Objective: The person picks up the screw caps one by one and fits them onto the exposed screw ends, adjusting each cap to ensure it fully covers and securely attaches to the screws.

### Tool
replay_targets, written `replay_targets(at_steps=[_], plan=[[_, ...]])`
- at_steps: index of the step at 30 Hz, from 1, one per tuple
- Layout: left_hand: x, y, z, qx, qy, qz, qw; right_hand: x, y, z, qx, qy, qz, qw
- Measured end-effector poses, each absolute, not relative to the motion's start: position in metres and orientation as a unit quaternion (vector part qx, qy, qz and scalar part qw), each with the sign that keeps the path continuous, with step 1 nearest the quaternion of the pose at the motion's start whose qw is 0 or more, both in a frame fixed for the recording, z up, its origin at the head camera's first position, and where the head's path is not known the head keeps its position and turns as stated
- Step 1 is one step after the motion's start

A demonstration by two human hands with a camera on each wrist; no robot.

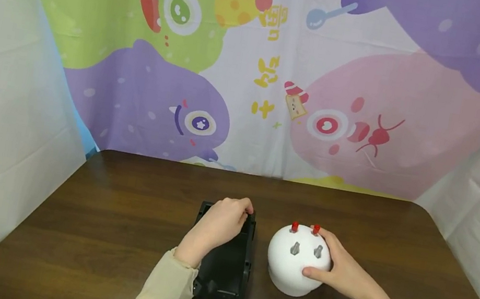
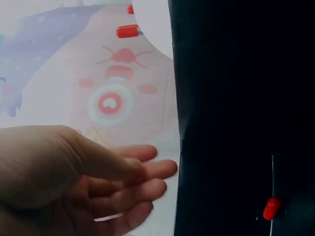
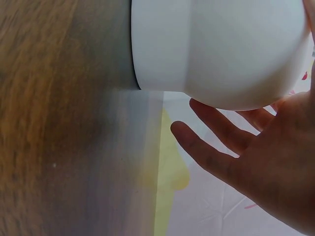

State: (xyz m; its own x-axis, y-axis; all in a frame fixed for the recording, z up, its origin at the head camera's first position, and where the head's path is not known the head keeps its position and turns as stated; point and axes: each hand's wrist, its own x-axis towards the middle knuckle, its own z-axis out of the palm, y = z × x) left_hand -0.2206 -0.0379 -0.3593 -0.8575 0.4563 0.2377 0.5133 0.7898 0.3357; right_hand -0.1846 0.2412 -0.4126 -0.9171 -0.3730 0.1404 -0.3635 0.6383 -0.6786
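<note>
On the near half of a dark wooden table: two items, two hands.

Item one: black tray, a single open-topped box, lying lengthwise left of centre, its near end by the left sleeve. The left wrist view shows one small red piece against its dark wall. The left hand lies over the tray's left side, fingers curled down over the far rim; whether they pinch anything there cannot be told from above. From the wrist camera the fingers appear loosely bent, slightly spread, with nothing seen between them.

Item two: white dome, a single rounded body on a narrower base, standing upright just right of the tray and apart from it. Counted on its top: two grey pegs side by side, and beyond them two red pegs at the far edge. The right hand cups the dome's right flank, thumb pressed to the near side, fingers reaching round toward the right-hand red peg. In the right wrist view its fingers are straight and fanned along the white curve.

Furthest back: one cartoon-monster backdrop, flanked by two white side sheets.
</note>
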Motion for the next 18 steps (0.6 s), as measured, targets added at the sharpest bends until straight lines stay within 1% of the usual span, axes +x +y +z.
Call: replay_targets(at_steps=[6, 13, 18], plan=[[-0.224, -0.042, -0.365, -0.224, -0.957, -0.187, 0.001, -0.185, 0.241, -0.412, -0.203, 0.905, -0.374, 0.008], [-0.228, -0.044, -0.376, -0.2, -0.965, -0.169, -0.019, -0.186, 0.241, -0.413, -0.208, 0.906, -0.369, 0.001], [-0.227, -0.042, -0.38, -0.192, -0.971, -0.137, -0.044, -0.185, 0.241, -0.413, -0.208, 0.904, -0.373, 0.004]])
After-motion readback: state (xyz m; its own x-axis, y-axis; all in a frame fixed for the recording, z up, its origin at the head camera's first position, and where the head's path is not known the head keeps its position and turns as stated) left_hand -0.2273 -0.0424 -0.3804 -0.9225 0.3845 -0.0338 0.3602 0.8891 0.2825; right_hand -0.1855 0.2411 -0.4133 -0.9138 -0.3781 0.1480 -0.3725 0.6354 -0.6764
